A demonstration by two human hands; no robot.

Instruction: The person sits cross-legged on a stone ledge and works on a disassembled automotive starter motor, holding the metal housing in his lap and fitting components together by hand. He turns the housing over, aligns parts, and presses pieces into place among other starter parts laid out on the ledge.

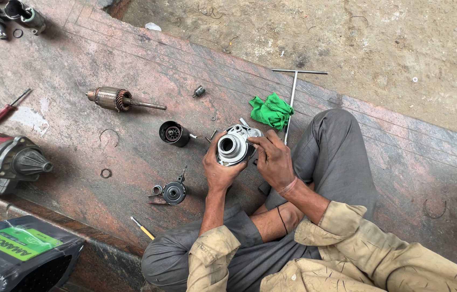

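While we sit on the slab, both hands hold 1 metal housing above it.
L hand cups it from below, R hand pinches its rim w/ fingers closed. Round, cast, grey. Nearby: 1 copper-wound armature, 1 green rag, 1 T-wrench, 2 screwdrivers.

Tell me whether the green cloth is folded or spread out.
Neither: the green cloth lies crumpled in a loose bunch on the stone slab, against the T-handled wrench.

Both hands, left hand and right hand, grip a metal housing above the stone slab.
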